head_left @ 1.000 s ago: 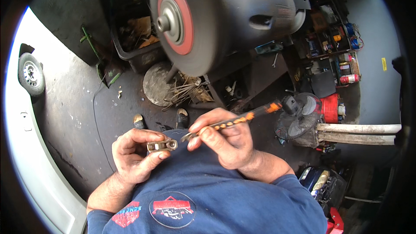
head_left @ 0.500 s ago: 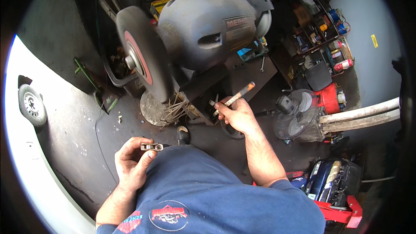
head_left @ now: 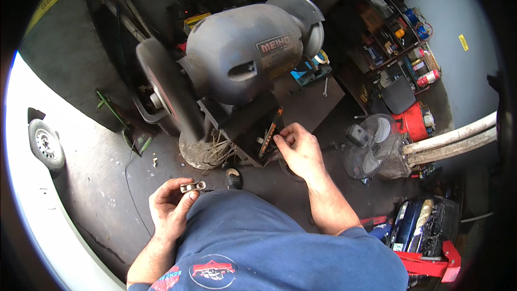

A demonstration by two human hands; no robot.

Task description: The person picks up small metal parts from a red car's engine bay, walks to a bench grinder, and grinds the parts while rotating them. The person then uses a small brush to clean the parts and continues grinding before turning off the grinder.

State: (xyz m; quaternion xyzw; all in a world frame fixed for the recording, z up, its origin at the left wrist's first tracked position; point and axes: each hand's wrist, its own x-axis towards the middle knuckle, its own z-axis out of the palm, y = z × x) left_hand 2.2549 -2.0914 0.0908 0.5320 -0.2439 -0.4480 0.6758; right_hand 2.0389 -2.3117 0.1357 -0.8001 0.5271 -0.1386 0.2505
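Observation:
Between the thumb and fingers of my left hand [head_left: 171, 205] is a small bare-metal part [head_left: 193, 186] with a round hole at one end, much like a rocker arm. My right hand [head_left: 299, 150] is closed at the fingertips on a slim orange and dark stick [head_left: 271, 133], perhaps a marker, that tilts up and away. Both hands are in front of a large grey bench grinder [head_left: 237, 54]. Its dark left wheel [head_left: 168, 89] lies beyond my left hand, and my hands are apart from it. Part of the stick's grip is hidden by my fingers.
A pale round block [head_left: 195, 151] with wires stands under the grinder. On the right are a fan [head_left: 369, 145], white pipes [head_left: 455, 140], shelves of tools [head_left: 388, 43] and a red-framed stand [head_left: 431, 264]. A white car [head_left: 43, 199] is at the left.
The stick has swung from pointing right to nearly upright, and my right hand has turned with its fingers curled more. My left hand keeps the metal part. The view has shifted slightly.

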